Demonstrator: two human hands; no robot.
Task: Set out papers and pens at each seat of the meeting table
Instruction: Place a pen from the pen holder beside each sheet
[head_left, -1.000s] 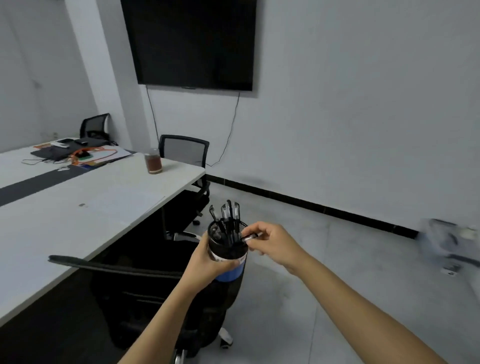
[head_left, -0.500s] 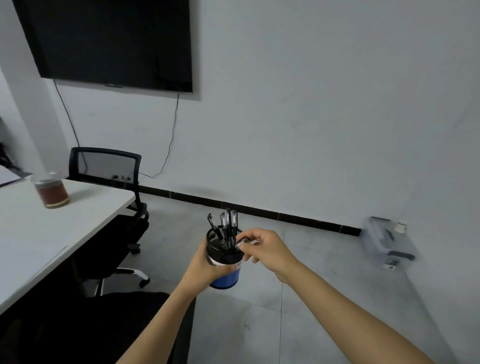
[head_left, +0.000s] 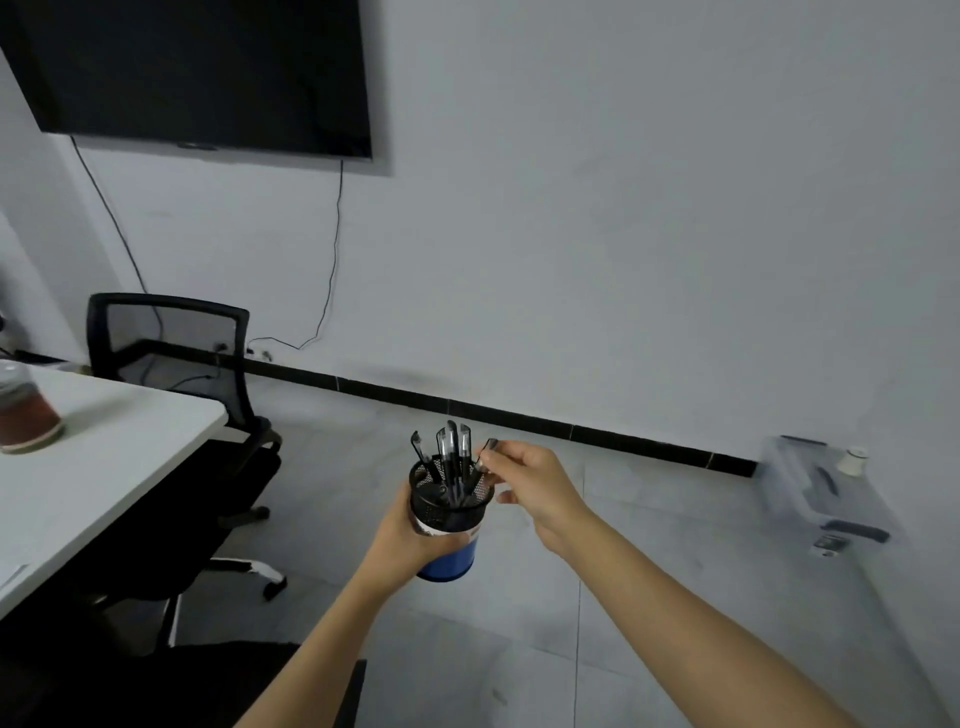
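Observation:
My left hand (head_left: 410, 540) grips a black mesh pen holder (head_left: 451, 512) with a blue base, held upright in front of me over the floor. Several black pens (head_left: 451, 457) stand in it. My right hand (head_left: 535, 486) pinches the top of one pen (head_left: 484, 457) at the holder's right rim, with its lower end still inside. The white meeting table (head_left: 109, 467) runs along the left. No papers are in view.
A glass jar of brown liquid (head_left: 23, 415) stands on the table's left part. A black mesh office chair (head_left: 208, 395) sits at the table's end and another chair's seat (head_left: 208, 680) lies below me. A clear plastic box (head_left: 815, 483) rests on the floor at right.
The view has swung right, away from the table and toward the wall. My right hand has lifted its pinched pen slightly at the holder's rim. The left hand keeps its hold.

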